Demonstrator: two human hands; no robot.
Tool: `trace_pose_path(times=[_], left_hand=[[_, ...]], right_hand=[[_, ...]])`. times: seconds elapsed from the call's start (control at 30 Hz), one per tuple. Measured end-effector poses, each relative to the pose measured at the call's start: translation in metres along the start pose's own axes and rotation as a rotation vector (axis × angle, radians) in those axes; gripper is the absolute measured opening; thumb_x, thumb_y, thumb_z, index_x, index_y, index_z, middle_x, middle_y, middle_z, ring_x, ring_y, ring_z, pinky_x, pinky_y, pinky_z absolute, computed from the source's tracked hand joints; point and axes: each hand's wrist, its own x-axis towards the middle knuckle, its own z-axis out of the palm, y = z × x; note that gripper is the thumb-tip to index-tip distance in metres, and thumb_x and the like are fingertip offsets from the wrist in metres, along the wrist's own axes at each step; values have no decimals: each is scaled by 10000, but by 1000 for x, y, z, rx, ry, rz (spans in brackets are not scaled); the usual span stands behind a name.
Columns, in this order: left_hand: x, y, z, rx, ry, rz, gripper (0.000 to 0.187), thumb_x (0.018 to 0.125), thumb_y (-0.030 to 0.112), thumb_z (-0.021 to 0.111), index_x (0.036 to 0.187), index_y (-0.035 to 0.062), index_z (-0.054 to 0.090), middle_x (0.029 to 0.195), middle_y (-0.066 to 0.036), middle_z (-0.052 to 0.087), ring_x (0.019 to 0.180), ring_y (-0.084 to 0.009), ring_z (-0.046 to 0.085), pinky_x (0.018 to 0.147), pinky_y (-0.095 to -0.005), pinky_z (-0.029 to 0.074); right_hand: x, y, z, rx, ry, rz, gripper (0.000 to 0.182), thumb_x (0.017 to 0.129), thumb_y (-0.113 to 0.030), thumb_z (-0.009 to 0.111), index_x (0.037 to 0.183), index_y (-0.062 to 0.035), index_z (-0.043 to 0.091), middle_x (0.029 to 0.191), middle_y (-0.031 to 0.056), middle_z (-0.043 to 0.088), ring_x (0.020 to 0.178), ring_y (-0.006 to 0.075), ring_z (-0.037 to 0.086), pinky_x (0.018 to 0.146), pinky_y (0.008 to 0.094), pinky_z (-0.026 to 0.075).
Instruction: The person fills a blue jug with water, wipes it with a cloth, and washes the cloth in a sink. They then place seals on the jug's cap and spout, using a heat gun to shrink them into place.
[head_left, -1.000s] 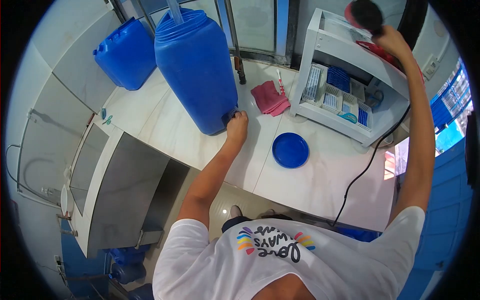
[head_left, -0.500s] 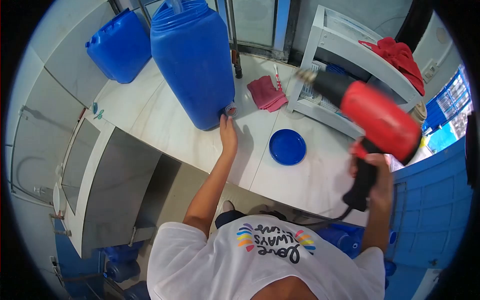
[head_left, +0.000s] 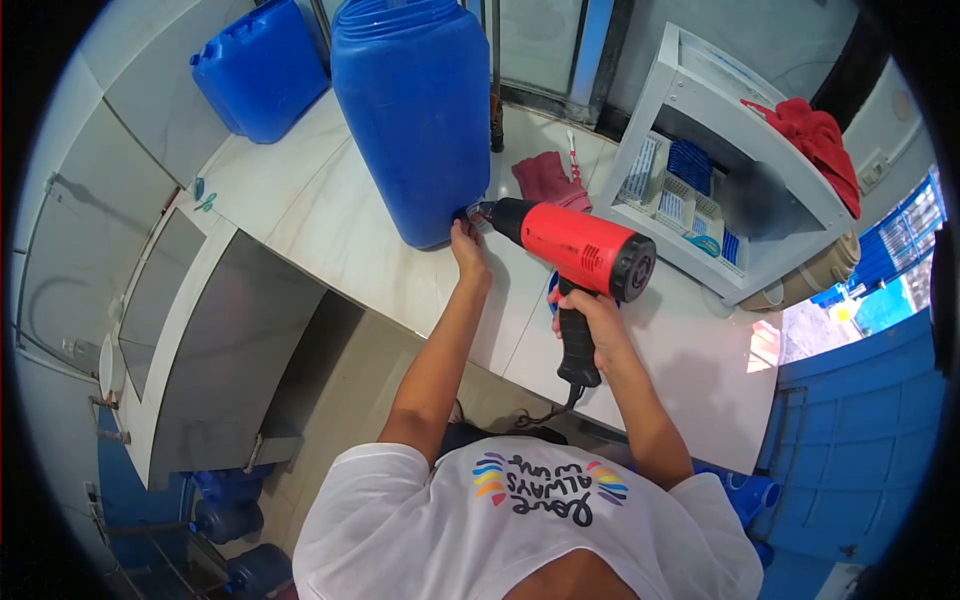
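At frame centre the right hand point(head_left: 592, 322) is clamped around the red heat gun point(head_left: 572, 250), nozzle at the blue drum's point(head_left: 418, 110) base on the desk point(head_left: 330, 230); the left hand point(head_left: 466, 243) seems to pinch a small fitting there

L hand point(head_left: 466, 240) outstretched; R hand point(head_left: 588, 318) grip closed

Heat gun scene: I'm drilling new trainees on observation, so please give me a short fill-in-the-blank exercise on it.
1. The right hand holds the red heat gun by its black ____.
2. The gun's nozzle points at the base of the big ____ drum.
3. The left hand touches the drum's small ____.
4. On top of the white shelf lies a ____ cloth.

Missing: handle; blue; outlet; red
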Motion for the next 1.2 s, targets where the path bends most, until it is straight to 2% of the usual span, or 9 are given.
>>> trace_pose_path(times=[0.27,0.5,0.57,0.63,0.8,0.9,1.0,1.07,1.2], left_hand=[[-1,3,3,3,37,-18,434,939,376,283,1201,97,488,1200,25,523,1070,-103,432,918,-272,263],[2,4,0,50,14,-36,441,933,369,260,1206,107,488,1220,26,517,1035,-101,432,883,-272,280],[6,1,-4,36,14,-46,438,932,350,250,1214,115,488,1254,14,508,1095,-104,428,922,-274,271],[6,0,-5,15,15,-47,456,930,352,248,1222,96,486,1257,-4,514,1122,-124,431,944,-280,268],[-2,7,-4,40,-71,-39,473,927,341,255,1247,60,460,1303,-31,493,1200,-156,407,1009,-302,224],[3,1,-5,-78,21,-23,476,926,336,269,1257,44,447,1314,-42,481,1204,-166,406,1026,-313,209],[1,2,-2,-125,60,-21,446,926,330,283,1217,46,465,1270,-47,500,1146,-169,436,998,-308,264],[-1,4,-1,-184,48,-34,400,925,325,301,1162,57,482,1152,-56,525,1060,-168,468,963,-304,317],[-2,2,-2,-299,68,-86,343,918,300,349,1131,65,479,1039,-56,520,1001,-157,483,928,-309,364]], right_hand=[[17,-7,2,-4,19,-25,223,701,-131,580,877,3,556,738,84,577,533,148,563,489,271,477],[18,-1,-8,16,47,26,216,691,-131,581,850,14,556,717,88,573,504,156,554,471,278,472],[18,5,-10,11,55,42,213,691,-130,579,846,15,556,712,88,571,505,158,554,469,280,471],[19,11,-14,30,15,90,291,696,-128,601,940,17,540,790,99,593,518,168,564,473,289,476],[15,10,-2,59,0,66,264,696,-118,584,919,16,543,788,95,585,522,164,561,472,286,477],[18,4,2,58,-2,38,250,692,-112,569,907,14,546,788,91,578,515,163,554,466,284,472],[20,2,0,51,8,17,256,694,-111,565,916,15,548,785,92,581,516,164,556,463,283,470],[20,1,-2,50,13,14,259,695,-111,563,921,16,549,784,94,582,517,165,558,461,282,468],[2,-15,-5,34,7,-14,256,701,-135,583,906,16,558,752,93,581,511,163,559,461,275,468]])
